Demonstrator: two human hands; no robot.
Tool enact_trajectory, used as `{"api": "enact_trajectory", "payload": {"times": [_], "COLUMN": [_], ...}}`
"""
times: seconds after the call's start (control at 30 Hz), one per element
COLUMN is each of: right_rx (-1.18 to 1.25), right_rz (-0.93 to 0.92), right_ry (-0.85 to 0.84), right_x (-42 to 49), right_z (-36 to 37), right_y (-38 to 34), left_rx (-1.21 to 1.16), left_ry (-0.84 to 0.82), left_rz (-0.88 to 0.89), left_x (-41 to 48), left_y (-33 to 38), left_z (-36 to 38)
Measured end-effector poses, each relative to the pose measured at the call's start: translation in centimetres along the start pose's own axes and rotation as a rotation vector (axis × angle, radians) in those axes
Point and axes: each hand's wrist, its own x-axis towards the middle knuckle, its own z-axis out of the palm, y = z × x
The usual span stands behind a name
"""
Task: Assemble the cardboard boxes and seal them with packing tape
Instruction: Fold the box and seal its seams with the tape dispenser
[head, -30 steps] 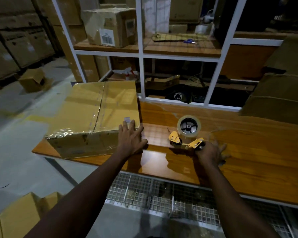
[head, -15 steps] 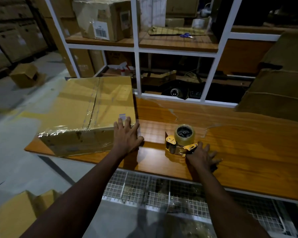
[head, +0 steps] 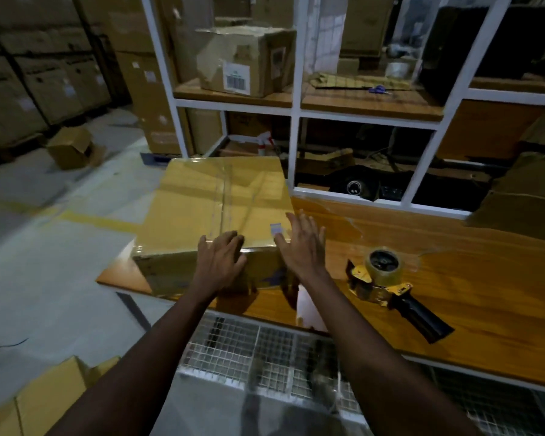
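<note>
The sealed cardboard box (head: 214, 209) sits at the table's (head: 453, 278) left end, its near face in shadow and any print there unreadable; a small white label near its right corner is illegible; left hand (head: 219, 262) lies flat on the near edge, right hand (head: 301, 243) spread wide, empty; the tape dispenser (head: 387, 284) rests right, untouched.

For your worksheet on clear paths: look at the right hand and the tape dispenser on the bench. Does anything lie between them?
Nothing visible does. The right hand is spread open at the taped box's near right corner, and the tape dispenser lies to its right on bare wooden bench, handle toward the person.
</note>
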Motion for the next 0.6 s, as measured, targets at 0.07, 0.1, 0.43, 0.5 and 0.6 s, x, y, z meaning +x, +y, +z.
{"api": "enact_trajectory", "payload": {"times": [0.07, 0.1, 0.43, 0.5, 0.6], "right_rx": [-0.016, -0.026, -0.261, -0.355, -0.455], "right_rz": [-0.091, -0.125, -0.32, -0.31, -0.31], "right_ry": [-0.041, -0.058, -0.294, -0.346, -0.355], "right_x": [0.2, 0.2, -0.3, -0.5, -0.7], "right_z": [1.8, 2.8, 11.5, 12.9, 14.0], "right_y": [-3.7, -5.4, -17.0, -17.4, -17.1], "left_rx": [0.024, 0.009, -0.127, -0.373, -0.739], "left_ry": [-0.021, -0.041, 0.06, 0.124, 0.234], "left_rz": [0.038, 0.044, -0.192, -0.285, -0.393], "left_x": [-1.2, -2.0, -6.8, -7.5, -8.7], "left_y": [-3.6, -5.2, -17.5, -18.4, -17.7], "left_z": [-0.2, -0.4, -1.1, -0.8, 0.0]}}
